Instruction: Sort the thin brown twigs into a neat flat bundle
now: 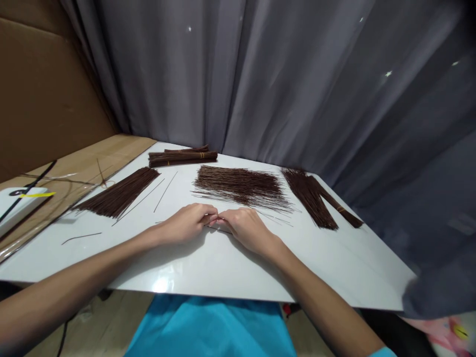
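Note:
My left hand [189, 222] and my right hand [243, 226] rest on the white table [208, 263], fingertips pinched together and meeting in the middle. Thin dark sticks [219, 229] lie between and under the fingertips; I cannot tell how many are gripped. Just beyond my hands spreads a loose pile of brown sticks [240, 185]. A fanned heap of sticks [119, 197] lies to the left. Another heap [308, 196] lies to the right.
Tied stick bundles [182, 156] sit at the table's far edge, another bundle [340, 207] at right. Single sticks [165, 191] lie scattered left of centre. Cardboard [92, 158] and a white object [20, 203] stand to the left. A grey curtain [297, 84] hangs behind.

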Tool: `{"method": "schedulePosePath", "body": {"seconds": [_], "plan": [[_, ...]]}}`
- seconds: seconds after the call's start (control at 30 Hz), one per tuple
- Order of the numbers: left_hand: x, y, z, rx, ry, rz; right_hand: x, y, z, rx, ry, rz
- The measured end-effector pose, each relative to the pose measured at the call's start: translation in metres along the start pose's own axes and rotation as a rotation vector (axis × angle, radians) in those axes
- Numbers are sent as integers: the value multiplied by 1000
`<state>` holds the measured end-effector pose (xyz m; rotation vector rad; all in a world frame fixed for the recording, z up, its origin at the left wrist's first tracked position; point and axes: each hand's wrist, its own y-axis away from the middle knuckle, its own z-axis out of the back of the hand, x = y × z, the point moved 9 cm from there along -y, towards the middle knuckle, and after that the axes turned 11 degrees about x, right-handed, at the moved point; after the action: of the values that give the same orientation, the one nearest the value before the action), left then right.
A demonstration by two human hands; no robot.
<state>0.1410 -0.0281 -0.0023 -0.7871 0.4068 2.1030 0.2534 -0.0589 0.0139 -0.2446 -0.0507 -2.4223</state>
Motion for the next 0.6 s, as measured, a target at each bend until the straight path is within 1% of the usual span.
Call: {"method": "schedulePosePath", "body": {"seconds": [0.07,0.17,0.3,0.37,0.43,0.5,0.53,0.6], "plan": [[-3,1,0,6,-50,-5,-4,1,0,20,-135,-17],[-5,2,1,-13,-149,-7,-11,3,1,40,-278,-45],[-8,2,-2,3,-271,-50,-19,3,0,79,-488,-88],[-11,4,-2,18,-287,-83,-20,3,-2,143,-636,-86],[-18,6,-5,60,-263,-142,-17,5,-6,244,-768,-59],[-25,7,-8,105,-231,-187,-13,8,-8,325,-814,-30],[-27,7,-10,118,-224,-191,-12,8,-7,337,-794,-21],[-29,7,-9,110,-230,-168,-15,8,-3,298,-690,-22]]}}
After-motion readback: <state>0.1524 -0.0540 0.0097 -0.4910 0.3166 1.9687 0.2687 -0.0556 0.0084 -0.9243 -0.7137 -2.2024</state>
